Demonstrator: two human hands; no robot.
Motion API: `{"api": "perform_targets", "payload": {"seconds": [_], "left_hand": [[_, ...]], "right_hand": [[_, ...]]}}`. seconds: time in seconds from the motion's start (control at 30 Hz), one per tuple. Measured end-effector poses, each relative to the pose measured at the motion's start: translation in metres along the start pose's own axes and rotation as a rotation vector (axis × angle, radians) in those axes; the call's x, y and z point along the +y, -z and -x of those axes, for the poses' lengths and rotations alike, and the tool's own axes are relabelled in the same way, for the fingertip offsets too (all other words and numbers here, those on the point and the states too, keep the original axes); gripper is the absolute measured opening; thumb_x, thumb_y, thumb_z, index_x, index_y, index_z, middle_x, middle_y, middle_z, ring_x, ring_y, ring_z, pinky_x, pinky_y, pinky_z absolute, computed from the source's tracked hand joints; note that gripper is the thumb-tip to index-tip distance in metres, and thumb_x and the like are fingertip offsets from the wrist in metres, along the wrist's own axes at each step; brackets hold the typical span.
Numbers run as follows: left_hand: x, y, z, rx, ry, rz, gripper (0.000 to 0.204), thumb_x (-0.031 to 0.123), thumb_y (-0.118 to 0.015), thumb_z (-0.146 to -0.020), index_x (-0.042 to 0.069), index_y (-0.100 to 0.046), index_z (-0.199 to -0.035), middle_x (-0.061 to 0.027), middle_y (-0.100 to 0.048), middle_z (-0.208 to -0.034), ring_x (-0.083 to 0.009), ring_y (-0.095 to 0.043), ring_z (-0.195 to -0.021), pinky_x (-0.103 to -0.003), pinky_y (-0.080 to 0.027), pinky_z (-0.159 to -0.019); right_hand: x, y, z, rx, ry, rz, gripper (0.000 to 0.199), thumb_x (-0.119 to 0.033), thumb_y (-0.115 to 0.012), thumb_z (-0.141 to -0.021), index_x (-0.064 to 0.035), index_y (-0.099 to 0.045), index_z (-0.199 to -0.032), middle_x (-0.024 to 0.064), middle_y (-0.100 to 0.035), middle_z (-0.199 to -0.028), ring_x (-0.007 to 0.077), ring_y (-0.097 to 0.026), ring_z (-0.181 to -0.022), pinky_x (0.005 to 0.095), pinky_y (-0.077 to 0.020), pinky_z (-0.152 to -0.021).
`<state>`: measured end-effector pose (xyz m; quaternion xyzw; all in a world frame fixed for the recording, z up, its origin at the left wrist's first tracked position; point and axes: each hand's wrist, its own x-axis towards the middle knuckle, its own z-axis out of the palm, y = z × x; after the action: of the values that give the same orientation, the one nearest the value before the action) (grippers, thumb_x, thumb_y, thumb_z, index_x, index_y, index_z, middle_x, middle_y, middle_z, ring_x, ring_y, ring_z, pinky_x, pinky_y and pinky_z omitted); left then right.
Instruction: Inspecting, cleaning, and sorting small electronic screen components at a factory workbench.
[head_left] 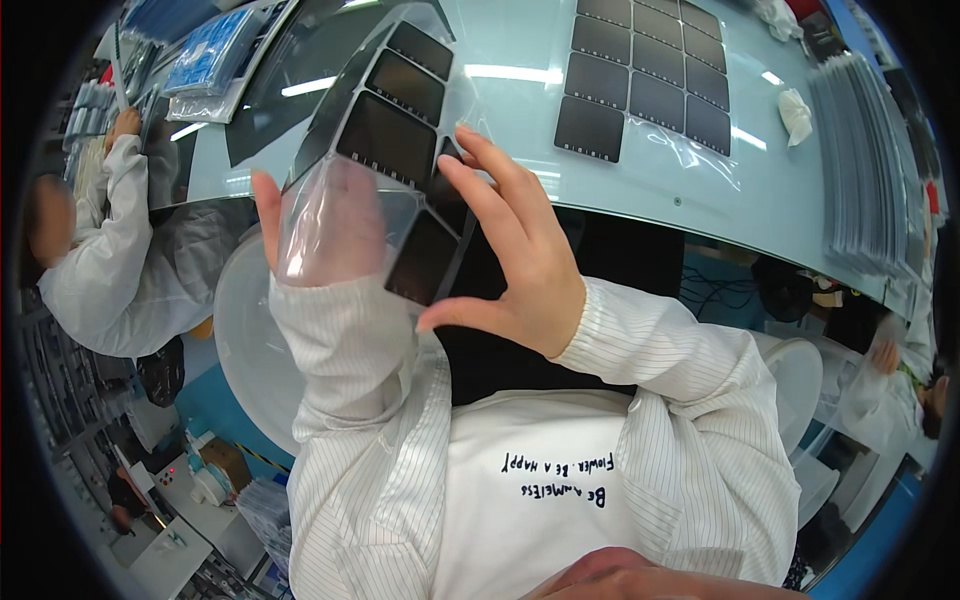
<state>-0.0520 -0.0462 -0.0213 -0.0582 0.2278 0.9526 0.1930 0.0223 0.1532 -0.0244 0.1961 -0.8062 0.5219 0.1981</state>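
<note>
A clear plastic film sheet (318,225) carrying several dark rectangular panels (388,137) is raised and tilted in front of me, over the table's near edge. Behind it, my left hand (350,225) holds it up, its palm showing through the film. The left thumb sticks out past the sheet's left side, and dark panels hide the other fingers. To the right, my right hand (520,235) is open, with fingers and thumb spread. Its fingertips are at the sheet's right side, beside a panel, while the thumb lies near the corner of the lowest panel (424,258).
On the glass-topped table (500,110) lies a sheet of similar dark panels (657,75). A tall stack of clear sheets (865,165) stands at right, near crumpled white material (795,117). Blue packets (212,50) lie far left. Other people work at both sides.
</note>
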Motion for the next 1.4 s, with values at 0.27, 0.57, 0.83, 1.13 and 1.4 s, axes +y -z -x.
{"api": "perform_targets", "payload": {"seconds": [0.27, 0.57, 0.83, 1.13, 1.4], "left_hand": [[-0.055, -0.008, 0.043, -0.095, -0.234, -0.622, 0.107, 0.078, -0.030, -0.076, -0.010, -0.022, -0.136, -0.0180, -0.034, -0.139, -0.0290, -0.036, -0.126, -0.039, -0.029, -0.104], [-0.043, -0.043, 0.049, -0.057, -0.265, -1.176, 0.036, 0.024, -0.034, -0.098, -0.005, -0.056, -0.096, -0.0078, -0.059, -0.084, -0.0146, -0.055, -0.078, -0.025, -0.041, -0.073], [-0.052, -0.038, 0.043, -0.226, -0.337, -1.293, 0.035, 0.020, -0.037, -0.097, -0.001, -0.046, -0.069, -0.0034, -0.043, -0.063, -0.0107, -0.038, -0.053, -0.025, -0.030, -0.049], [-0.060, -0.057, 0.049, -0.348, -0.450, -1.388, 0.037, 0.030, -0.041, -0.096, 0.000, -0.052, -0.078, -0.0057, -0.053, -0.064, -0.0122, -0.046, -0.053, -0.024, -0.035, -0.049], [-0.066, -0.050, 0.048, -0.378, -0.439, -1.298, 0.037, 0.031, -0.041, -0.096, 0.000, -0.053, -0.079, -0.0071, -0.054, -0.067, -0.0129, -0.047, -0.056, -0.024, -0.037, -0.052]], "right_hand": [[0.014, -0.010, -0.003, 0.077, -0.006, 0.085, 0.075, -0.029, -0.079, -0.063, 0.0020, -0.048, -0.123, 0.0180, -0.040, -0.135, 0.0321, -0.047, -0.116, 0.0376, -0.0424, -0.093], [-0.012, -0.001, 0.007, 0.051, -0.036, 0.035, 0.073, -0.032, -0.078, -0.063, 0.0041, -0.050, -0.120, 0.0205, -0.038, -0.132, 0.0338, -0.048, -0.112, 0.0385, -0.0444, -0.090], [-0.028, 0.019, 0.006, 0.008, -0.144, -0.022, 0.074, -0.032, -0.080, -0.061, 0.0062, -0.052, -0.117, 0.0169, -0.049, -0.112, 0.0284, -0.053, -0.098, 0.0341, -0.0459, -0.083], [-0.026, 0.048, 0.002, -0.164, -0.254, -0.267, 0.068, -0.016, -0.083, -0.060, 0.0040, -0.054, -0.118, 0.0117, -0.052, -0.108, 0.0196, -0.055, -0.100, 0.0313, -0.0483, -0.086], [-0.010, 0.034, 0.009, -0.065, -0.356, -0.894, 0.058, -0.012, -0.079, -0.067, 0.0025, -0.054, -0.117, 0.0098, -0.049, -0.110, 0.0219, -0.054, -0.105, 0.0400, -0.0427, -0.099]]}}
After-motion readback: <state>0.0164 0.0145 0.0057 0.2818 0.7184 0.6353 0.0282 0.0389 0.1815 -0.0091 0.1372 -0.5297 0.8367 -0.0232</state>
